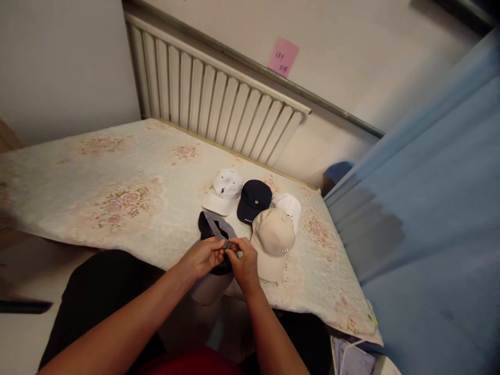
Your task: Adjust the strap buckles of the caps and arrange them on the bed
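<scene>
A dark grey baseball cap [215,224] is held near the bed's front edge, its back strap toward me. My left hand [207,255] pinches one side of the strap with thumb and fingers. On the other side my right hand [242,259] grips the strap close to its buckle, fingertips almost meeting the left ones. Fingers hide part of the fastening. A beige cap [273,234] lies just right of my right hand, overlapping a white cap [288,205] behind it. Beyond the held cap rest a navy cap [255,198] and another white cap [224,188] with a small dark emblem.
The caps lie on a bed with a flowered cover [175,182]. A white radiator [219,99] runs along the wall behind, below a pink note [284,56]. To the right hangs a blue curtain [422,208]. A bag [357,357] stands at the lower right.
</scene>
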`<state>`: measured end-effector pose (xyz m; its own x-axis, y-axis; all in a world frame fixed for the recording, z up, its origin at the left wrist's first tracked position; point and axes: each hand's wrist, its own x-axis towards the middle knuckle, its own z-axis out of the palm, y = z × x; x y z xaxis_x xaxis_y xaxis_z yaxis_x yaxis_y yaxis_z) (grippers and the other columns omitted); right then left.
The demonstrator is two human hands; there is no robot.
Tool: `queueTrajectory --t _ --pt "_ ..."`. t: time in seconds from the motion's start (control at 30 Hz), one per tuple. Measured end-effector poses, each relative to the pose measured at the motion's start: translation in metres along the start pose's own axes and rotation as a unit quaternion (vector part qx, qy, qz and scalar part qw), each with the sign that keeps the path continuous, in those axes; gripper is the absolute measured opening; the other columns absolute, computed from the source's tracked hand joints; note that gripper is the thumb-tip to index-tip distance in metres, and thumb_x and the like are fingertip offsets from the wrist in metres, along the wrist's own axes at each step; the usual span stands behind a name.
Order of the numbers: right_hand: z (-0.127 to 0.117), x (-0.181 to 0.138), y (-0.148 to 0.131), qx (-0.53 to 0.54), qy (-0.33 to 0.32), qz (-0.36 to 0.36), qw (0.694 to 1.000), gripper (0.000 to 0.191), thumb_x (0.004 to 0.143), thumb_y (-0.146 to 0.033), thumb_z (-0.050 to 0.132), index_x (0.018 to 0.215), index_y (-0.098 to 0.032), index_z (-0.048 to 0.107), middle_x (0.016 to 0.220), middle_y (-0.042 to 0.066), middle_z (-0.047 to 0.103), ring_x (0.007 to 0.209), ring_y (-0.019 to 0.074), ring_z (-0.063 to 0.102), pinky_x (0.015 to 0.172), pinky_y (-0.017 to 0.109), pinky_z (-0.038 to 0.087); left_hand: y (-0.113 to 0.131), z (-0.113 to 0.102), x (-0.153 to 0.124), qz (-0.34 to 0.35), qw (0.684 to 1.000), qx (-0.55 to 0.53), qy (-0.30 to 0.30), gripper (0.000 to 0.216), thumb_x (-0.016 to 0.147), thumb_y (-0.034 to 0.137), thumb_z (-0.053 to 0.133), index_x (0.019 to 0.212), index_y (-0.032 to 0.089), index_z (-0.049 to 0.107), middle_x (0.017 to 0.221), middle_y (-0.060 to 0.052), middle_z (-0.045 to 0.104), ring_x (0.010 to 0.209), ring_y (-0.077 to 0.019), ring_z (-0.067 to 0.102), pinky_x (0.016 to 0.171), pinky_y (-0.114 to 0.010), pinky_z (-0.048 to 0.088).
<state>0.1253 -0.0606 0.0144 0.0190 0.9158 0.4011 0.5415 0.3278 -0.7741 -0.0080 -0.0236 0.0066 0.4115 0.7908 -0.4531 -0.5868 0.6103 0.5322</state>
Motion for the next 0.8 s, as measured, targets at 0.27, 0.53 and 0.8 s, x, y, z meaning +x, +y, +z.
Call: queueTrajectory --t 0.27,0.53,0.8 --pt "0.001 -0.001 0.000 0.000 0.010 -0.001 1.000 0.018 0.075 -0.013 0.058 0.089 -0.022 0.064 0.081 0.001 0.060 0.077 0.0163 0.057 0.072 0.028 0.047 -0.004 0.002 -0.001 -0.016 1.000 -0.007 -0.004 0.009 0.081 0.004 0.058 0.076 0.010 0.062 0.066 -0.004 0.065 0.048 -0.0052 0.057 0.048 -0.014 0.048" --pt "0.000 -0.001 0.001 0.004 0.010 -0.002 1.000 0.020 0.074 -0.011 0.057 0.089 -0.022 0.065 0.079 0.000 0.060 0.074 0.0153 0.056 0.070 0.027 0.046 -0.004 0.004 -0.006 0.014 0.998 0.055 -0.026 0.011 0.073 0.008 0.066 0.083 0.012 0.065 0.072 -0.004 0.067 0.052 -0.0071 0.058 0.050 -0.016 0.046" --pt "0.000 -0.003 0.000 0.003 0.003 0.015 1.000 0.023 0.074 -0.011 0.057 0.092 -0.022 0.066 0.079 0.001 0.060 0.072 0.0154 0.056 0.070 0.028 0.047 -0.006 0.004 -0.012 0.067 0.988 0.133 -0.029 0.021 0.067 0.020 0.075 0.084 0.011 0.066 0.075 -0.004 0.068 0.055 -0.0060 0.053 0.055 -0.018 0.041"
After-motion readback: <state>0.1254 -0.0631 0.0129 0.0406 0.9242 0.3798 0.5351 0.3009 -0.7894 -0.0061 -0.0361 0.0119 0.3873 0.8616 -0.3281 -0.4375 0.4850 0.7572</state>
